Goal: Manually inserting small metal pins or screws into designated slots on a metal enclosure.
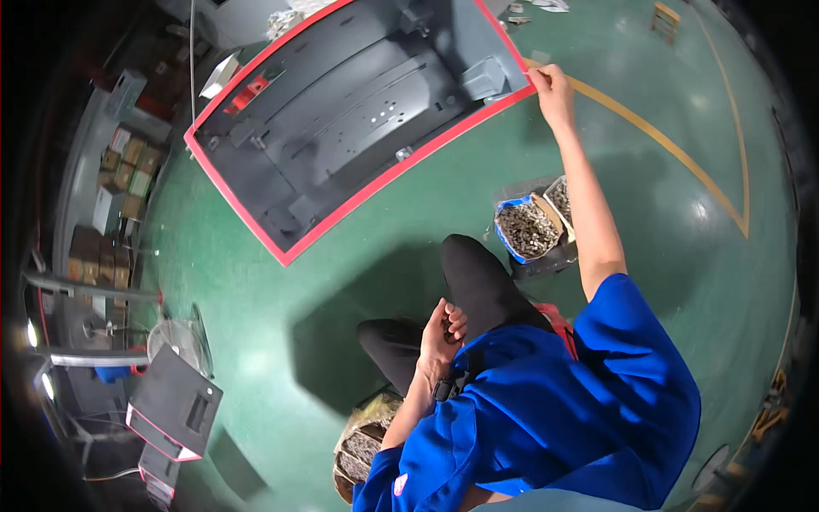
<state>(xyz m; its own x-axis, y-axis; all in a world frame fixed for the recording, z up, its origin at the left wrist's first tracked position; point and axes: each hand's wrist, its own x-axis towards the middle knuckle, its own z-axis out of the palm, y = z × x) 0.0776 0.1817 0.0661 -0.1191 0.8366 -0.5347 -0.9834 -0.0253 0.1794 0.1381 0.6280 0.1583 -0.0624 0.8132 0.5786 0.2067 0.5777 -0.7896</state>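
- One corner of the grey shell [341, 94] is being pinched at its red rim [367, 194] by the right hand [554, 90], with the arm [589, 196] being held nearly straight.
- The shell is being presented open side toward the person, ahead of the knees; how it is being supported cannot be told.
- The left hand [442, 334] is being held half curled before the blue shirt [546, 401], well apart from the shell; whether anything is being gripped cannot be told.
- Twisting is probably being risked by a one-corner hold; steadier control would be gained with the left hand on the near rim.
- Reach is likely being strained; a closer stance would help.
- Loose parts [527, 230] are being held in a box [546, 211] near the arm; knocks are best avoided.
- No writing is being made out; the shirt's pale patch [400, 485] and the cartons [132, 152] are being shown too small.
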